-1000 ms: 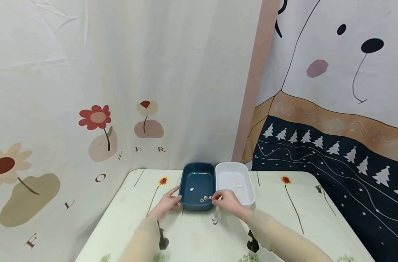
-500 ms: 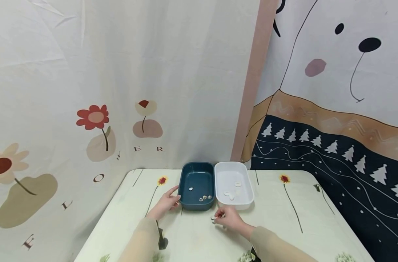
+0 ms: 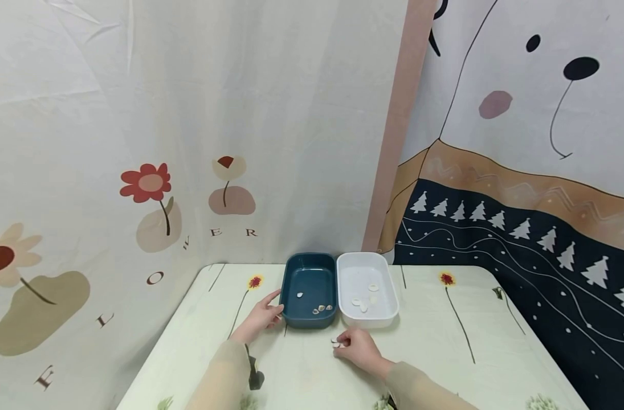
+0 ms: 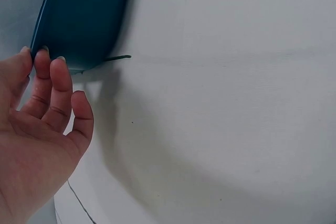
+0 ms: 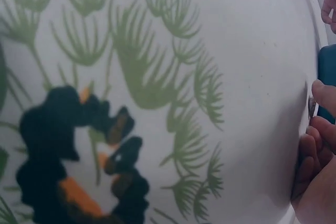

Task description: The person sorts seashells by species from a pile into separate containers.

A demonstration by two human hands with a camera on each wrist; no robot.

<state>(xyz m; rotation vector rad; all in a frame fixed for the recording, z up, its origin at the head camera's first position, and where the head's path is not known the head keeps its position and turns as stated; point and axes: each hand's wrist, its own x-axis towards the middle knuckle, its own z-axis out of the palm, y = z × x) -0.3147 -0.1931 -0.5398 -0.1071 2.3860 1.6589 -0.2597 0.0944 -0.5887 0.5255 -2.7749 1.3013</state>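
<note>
My left hand (image 3: 261, 320) pinches the left rim of a dark blue rectangular dish (image 3: 309, 277) between thumb and fingers; the left wrist view shows this grip on the dish wall (image 4: 84, 22). Inside, several small brownish shells (image 3: 322, 308) lie at the front right and one pale shell (image 3: 300, 295) at the left. My right hand (image 3: 362, 349) is low over the table in front of the dishes, its thumb and finger pinching at small white shells (image 3: 335, 343). The right wrist view shows a small shell (image 5: 312, 106) between those fingertips, mostly hidden.
A white rectangular dish (image 3: 360, 269) stands against the blue dish's right side, with several flat white pieces (image 3: 363, 307) in it. Both dishes are near the back edge of the flower-printed table (image 3: 424, 324). A printed curtain (image 3: 312, 131) hangs behind.
My right hand has left the blue dish's front right corner, moving down to the white shells on the table, and stays there. A brownish shell near its fingertips now lies in the dish.
</note>
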